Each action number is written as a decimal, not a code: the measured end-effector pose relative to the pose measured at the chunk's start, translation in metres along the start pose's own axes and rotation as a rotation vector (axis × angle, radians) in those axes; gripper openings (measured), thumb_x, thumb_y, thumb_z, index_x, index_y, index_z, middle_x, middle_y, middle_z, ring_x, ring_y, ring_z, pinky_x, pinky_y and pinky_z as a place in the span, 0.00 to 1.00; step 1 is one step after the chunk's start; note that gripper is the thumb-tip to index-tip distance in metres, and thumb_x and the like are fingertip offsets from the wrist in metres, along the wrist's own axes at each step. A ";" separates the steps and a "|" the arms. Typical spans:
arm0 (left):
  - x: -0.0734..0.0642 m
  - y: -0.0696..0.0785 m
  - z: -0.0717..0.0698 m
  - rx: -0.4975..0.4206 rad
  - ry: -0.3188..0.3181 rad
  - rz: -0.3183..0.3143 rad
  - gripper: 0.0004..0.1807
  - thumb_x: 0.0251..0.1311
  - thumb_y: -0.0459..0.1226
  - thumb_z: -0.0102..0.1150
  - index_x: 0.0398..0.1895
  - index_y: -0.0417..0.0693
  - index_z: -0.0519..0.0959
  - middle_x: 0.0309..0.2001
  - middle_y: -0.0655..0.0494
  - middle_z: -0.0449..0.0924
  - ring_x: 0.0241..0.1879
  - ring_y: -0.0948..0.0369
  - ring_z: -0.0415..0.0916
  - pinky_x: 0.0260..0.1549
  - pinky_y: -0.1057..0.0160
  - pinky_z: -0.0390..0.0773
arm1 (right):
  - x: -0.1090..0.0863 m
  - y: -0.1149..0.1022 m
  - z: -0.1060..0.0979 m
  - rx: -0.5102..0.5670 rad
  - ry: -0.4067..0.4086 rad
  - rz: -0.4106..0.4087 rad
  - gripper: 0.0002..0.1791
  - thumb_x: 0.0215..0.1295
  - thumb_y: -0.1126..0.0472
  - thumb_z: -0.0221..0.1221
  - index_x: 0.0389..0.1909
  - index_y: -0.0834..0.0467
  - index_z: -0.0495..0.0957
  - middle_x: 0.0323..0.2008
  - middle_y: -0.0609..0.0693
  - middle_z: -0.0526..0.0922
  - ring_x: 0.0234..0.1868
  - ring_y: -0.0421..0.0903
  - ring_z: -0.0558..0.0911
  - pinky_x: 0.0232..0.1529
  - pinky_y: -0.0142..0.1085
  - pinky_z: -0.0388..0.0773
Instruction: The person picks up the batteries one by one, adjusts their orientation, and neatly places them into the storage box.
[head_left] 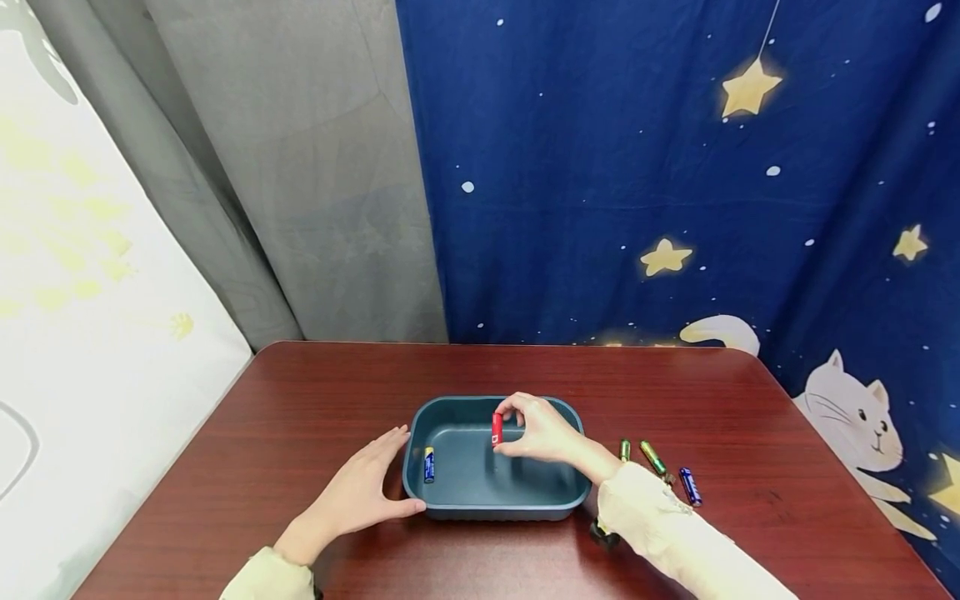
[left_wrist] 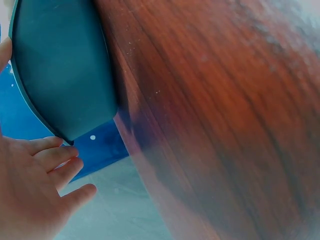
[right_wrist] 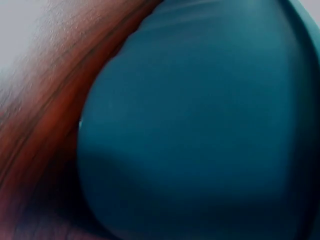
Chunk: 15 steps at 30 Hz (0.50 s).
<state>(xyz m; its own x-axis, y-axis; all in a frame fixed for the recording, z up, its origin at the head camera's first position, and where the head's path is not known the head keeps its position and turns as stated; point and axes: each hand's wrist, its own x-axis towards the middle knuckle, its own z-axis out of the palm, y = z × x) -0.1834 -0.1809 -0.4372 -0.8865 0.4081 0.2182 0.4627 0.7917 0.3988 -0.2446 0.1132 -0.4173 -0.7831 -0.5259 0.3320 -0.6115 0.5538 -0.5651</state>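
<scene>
In the head view a teal plastic basin [head_left: 504, 507] stands on the table, and its outer wall [right_wrist: 190, 110] fills most of the right wrist view. Over the inside of the basin, my right hand [head_left: 542, 429] pinches a red battery [head_left: 497, 430] upright between thumb and fingers. A blue battery with a yellow band [head_left: 429, 465] lies on the basin floor at the left. My left hand [head_left: 367, 482] rests at the basin's left end, thumb near the front corner. Its fingers [left_wrist: 55, 155] are extended along the rim in the left wrist view.
Right of the basin lie a green battery [head_left: 625, 450], partly behind the right forearm, a green and gold battery [head_left: 652, 457] and a blue battery [head_left: 691, 487]. The reddish-brown table [head_left: 337, 375] ends at a grey and blue curtain [head_left: 562, 167].
</scene>
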 end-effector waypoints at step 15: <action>0.001 0.001 0.000 0.003 -0.013 -0.017 0.52 0.38 0.64 0.62 0.65 0.45 0.62 0.65 0.50 0.61 0.64 0.52 0.58 0.56 0.46 0.63 | 0.022 -0.012 0.034 -0.026 -0.108 -0.008 0.23 0.41 0.53 0.70 0.38 0.58 0.76 0.33 0.49 0.78 0.35 0.44 0.76 0.35 0.28 0.72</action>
<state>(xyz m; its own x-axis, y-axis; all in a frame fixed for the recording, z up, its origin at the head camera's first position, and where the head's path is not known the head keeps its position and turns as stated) -0.1841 -0.1797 -0.4363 -0.8941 0.4009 0.1997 0.4479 0.8000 0.3992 -0.2507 0.0729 -0.4287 -0.7626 -0.5956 0.2525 -0.6212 0.5653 -0.5427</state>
